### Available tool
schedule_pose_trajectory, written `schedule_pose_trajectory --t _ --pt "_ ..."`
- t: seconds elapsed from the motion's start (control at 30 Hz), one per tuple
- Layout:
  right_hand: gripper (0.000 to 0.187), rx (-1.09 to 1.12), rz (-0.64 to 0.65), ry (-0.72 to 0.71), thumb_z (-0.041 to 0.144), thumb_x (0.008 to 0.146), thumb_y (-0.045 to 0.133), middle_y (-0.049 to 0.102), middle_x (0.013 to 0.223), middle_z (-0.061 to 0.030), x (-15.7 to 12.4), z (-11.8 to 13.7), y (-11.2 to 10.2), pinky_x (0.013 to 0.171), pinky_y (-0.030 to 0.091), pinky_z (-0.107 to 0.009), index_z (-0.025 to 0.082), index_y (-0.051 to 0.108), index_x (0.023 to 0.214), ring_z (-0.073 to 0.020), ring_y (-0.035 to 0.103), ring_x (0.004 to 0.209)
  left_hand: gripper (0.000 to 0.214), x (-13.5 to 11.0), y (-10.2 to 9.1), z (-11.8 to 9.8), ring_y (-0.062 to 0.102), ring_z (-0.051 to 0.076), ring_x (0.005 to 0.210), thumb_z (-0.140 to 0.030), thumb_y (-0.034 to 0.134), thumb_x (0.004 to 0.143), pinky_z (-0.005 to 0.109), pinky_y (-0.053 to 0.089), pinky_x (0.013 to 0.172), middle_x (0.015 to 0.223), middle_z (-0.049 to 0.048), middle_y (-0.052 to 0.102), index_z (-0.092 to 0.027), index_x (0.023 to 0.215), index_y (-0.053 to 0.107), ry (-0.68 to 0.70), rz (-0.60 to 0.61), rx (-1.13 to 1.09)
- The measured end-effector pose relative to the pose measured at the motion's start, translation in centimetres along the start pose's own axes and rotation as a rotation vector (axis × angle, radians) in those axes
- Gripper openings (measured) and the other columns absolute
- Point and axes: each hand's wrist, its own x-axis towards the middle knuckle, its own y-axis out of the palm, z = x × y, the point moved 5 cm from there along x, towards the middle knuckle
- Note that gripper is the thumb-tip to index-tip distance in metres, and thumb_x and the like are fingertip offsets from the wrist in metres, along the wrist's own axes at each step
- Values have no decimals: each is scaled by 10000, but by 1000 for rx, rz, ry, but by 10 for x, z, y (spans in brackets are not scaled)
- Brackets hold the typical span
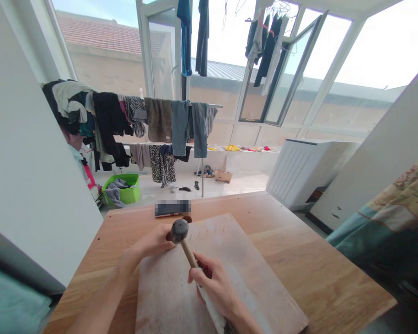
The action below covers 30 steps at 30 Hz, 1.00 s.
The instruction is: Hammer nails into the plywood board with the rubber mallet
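Here, the right hand (214, 280) curls its fingers around the hammer (189, 253) over the wooden board (245, 271); partly behind the hammerhead (179, 231), the left hand (159, 240) pinches I cannot tell what. A misaimed blow might bruise those fingers.

The hammer (179, 231) partly hides the left hand (157, 240); anything held there is unclear. Beyond, toward twelve o'clock, a dark object (173, 208) is pixelated. The board (237, 264) is cut off at six o'clock.
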Motion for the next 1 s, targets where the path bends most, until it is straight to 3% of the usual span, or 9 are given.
schedule_pose_trajectory --t 0.27,0.4,0.5,0.57,0.7,0.8,0.9,1.0 --pt "255 -21 -41 1 292 818 584 515 634 61 0 1 -1 340 359 -151 171 744 975 -41 361 387 51 -2 0 -6 471 141 661 -185 574 711 242 355 596 707 -15 526 -161 748 550 0 49 61" --pt "290 22 -81 -8 348 808 608 533 660 54 1 4 -5 334 389 -173 160 730 991 -41 376 367 212 -7 -5 -9 514 156 704 -268 622 729 256 399 624 836 0 563 -178 910 559 -33 34 119" --pt "365 59 -178 -46 452 807 626 540 691 47 2 8 -14 321 376 -188 155 705 1005 -37 386 334 218 -13 -13 -24 532 175 771 -264 617 715 274 413 675 900 9 570 -195 904 535 -62 -21 236" --pt "375 69 -278 -81 496 810 632 546 693 42 1 11 -21 318 346 -186 157 692 959 -36 399 325 152 -16 -10 -44 539 181 792 -235 593 713 274 402 678 880 4 576 -202 852 543 -48 23 291" --pt "345 75 -443 -126 508 813 649 528 584 54 -3 15 -35 349 335 -180 163 653 804 -40 386 339 239 -20 25 -85 575 186 800 -194 636 658 264 385 614 922 3 595 -236 893 629 28 261 299" --pt "351 85 -491 -135 524 816 638 473 456 76 -5 16 -39 348 326 -184 175 631 781 -66 382 332 287 -22 64 -97 588 186 723 -172 701 590 268 371 551 917 1 636 -251 863 661 66 426 306" --pt "353 96 -499 -135 531 814 632 457 401 80 -5 16 -38 346 332 -186 182 617 763 -83 399 329 178 -20 90 -96 565 170 616 -114 677 566 277 369 520 796 1 654 -225 702 645 71 446 320" --pt "330 103 -476 -134 500 810 645 477 437 76 -3 14 -35 351 334 -181 171 637 785 -70 394 335 125 -19 93 -92 534 162 564 -107 656 574 287 364 512 722 8 642 -212 637 635 63 410 342"
